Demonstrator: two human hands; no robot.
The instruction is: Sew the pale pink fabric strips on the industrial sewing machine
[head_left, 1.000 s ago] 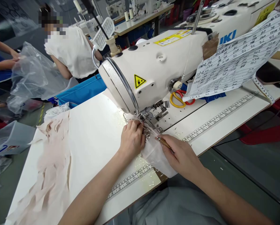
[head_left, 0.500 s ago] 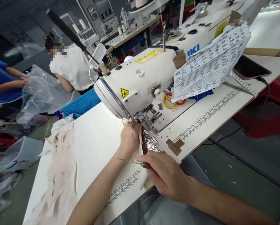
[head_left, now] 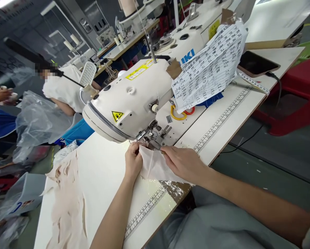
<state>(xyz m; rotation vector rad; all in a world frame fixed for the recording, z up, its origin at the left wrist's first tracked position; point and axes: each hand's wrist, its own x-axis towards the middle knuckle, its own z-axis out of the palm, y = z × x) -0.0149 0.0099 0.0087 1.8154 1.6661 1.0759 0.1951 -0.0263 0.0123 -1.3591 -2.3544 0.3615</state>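
Observation:
A pale pink fabric piece (head_left: 155,165) lies in front of the needle area of the white sewing machine (head_left: 129,100). My left hand (head_left: 134,159) pinches its left edge close beside the presser foot (head_left: 152,135). On the right, my right hand (head_left: 182,162) is closed near the foot, its fingertips at the fabric's upper edge. The thin metal tool it held earlier is mostly hidden now, and I cannot make out its tip clearly. Shiny tape (head_left: 177,190) covers the table's front edge below the fabric.
Pale fabric pieces (head_left: 68,204) lie on the left of the table (head_left: 103,173). Yellow-handled scissors (head_left: 178,116), a handwritten sheet (head_left: 209,69) and a phone (head_left: 258,63) are to the right. A red stool (head_left: 295,103) stands beyond the edge. Two people are at the back left.
The fabric is now spread wider between my hands. My right hand has moved up to the presser foot, and the tool no longer shows plainly. The view has shifted.

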